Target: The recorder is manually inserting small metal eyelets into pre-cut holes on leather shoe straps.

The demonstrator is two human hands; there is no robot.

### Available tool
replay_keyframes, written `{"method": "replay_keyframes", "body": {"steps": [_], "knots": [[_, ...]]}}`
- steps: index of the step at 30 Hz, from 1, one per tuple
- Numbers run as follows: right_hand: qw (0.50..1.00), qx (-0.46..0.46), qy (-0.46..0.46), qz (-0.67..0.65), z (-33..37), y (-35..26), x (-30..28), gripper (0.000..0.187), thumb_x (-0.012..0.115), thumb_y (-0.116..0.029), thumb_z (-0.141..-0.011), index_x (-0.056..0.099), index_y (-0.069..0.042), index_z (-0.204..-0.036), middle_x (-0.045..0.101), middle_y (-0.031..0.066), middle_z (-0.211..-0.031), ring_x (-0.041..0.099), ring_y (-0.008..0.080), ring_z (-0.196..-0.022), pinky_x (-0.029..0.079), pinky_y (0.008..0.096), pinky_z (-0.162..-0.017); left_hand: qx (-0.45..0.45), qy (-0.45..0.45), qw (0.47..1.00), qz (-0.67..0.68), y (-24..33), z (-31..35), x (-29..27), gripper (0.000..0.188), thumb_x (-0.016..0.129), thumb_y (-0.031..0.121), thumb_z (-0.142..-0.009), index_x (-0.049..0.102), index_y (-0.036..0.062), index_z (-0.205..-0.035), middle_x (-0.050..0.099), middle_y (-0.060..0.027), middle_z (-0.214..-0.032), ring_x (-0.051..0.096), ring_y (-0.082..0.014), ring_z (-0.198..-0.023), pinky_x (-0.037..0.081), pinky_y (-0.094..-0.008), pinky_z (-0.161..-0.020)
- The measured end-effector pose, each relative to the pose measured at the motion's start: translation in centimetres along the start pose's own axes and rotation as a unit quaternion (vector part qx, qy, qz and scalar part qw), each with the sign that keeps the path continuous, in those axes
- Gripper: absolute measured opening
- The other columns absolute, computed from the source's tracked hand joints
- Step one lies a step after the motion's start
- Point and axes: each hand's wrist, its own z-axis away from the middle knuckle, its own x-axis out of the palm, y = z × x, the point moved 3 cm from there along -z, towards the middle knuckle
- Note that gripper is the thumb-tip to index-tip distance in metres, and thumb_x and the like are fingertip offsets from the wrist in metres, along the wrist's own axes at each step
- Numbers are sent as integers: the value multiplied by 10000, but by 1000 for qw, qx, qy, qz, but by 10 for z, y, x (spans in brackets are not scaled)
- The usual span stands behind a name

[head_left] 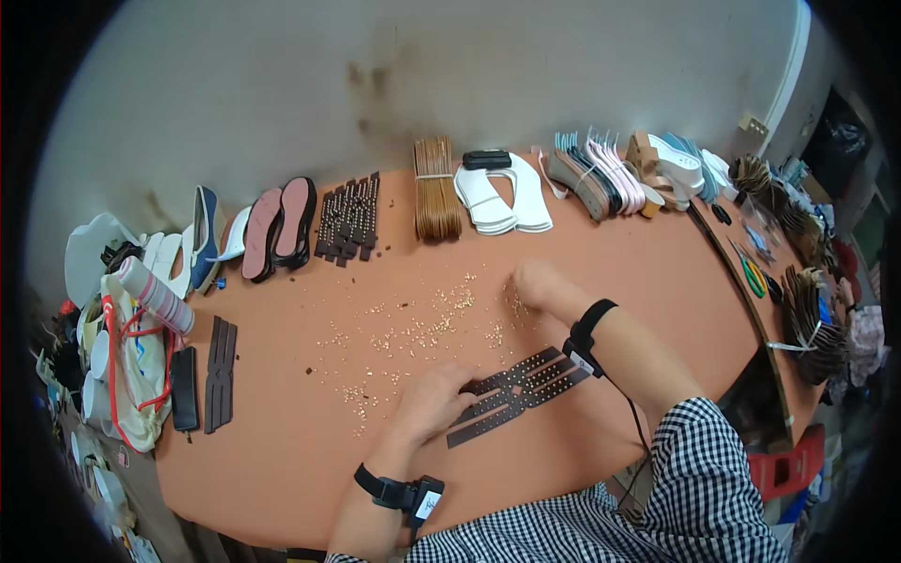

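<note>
A dark brown shoe upper cut into strips, dotted with rows of gold studs, lies slantwise on the orange-brown table in front of me. My left hand is at its left end, thumb and forefinger closed on the strips' edge. Farther out and to the right, my right hand rests low over the table among loose gold studs, its fingers curled down. Whatever those fingertips may hold is hidden. More small gold studs are scattered across the table's middle, left of my right hand.
Finished studded pieces are piled at the back, beside pink-topped soles. Bundled brown strips and white cut-outs stand along the wall. At left lie another strip piece and a dark case. Green-handled pliers lie right.
</note>
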Motion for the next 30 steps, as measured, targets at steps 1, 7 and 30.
{"method": "replay_keyframes", "body": {"steps": [1, 7, 30], "knots": [[999, 12, -14, -31, 2, -2, -7, 159, 585, -116, -752, 708, -19, -779, 674, 190, -796, 664, 333, -746, 530, 421, -639, -1, 4, 1000, 4, -3, 2, 0, 257, 616, 166, -786, 666, 82, -1023, 654, -127, -951, 621, -306, -904, 500, -393, -784], [976, 34, 9, -217, 35, -4, -25, 186, 548, -112, -799, 607, 7, -670, 620, 174, -686, 613, 311, -637, 487, 404, -598, -13, 1, 1000, -1, -6, 3, 4, 256, 634, 196, -787, 672, 112, -1025, 650, -110, -945, 618, -291, -911, 497, -392, -780], [948, 10, 26, -317, 176, -66, -17, 142, 502, -108, -875, 554, 23, -892, 615, 236, -868, 599, 402, -836, 488, 455, -735, 5, 16, 1000, -18, -7, 2, 1, 262, 692, 135, -736, 662, 83, -991, 639, -87, -881, 627, -242, -816, 508, -349, -724]]}}
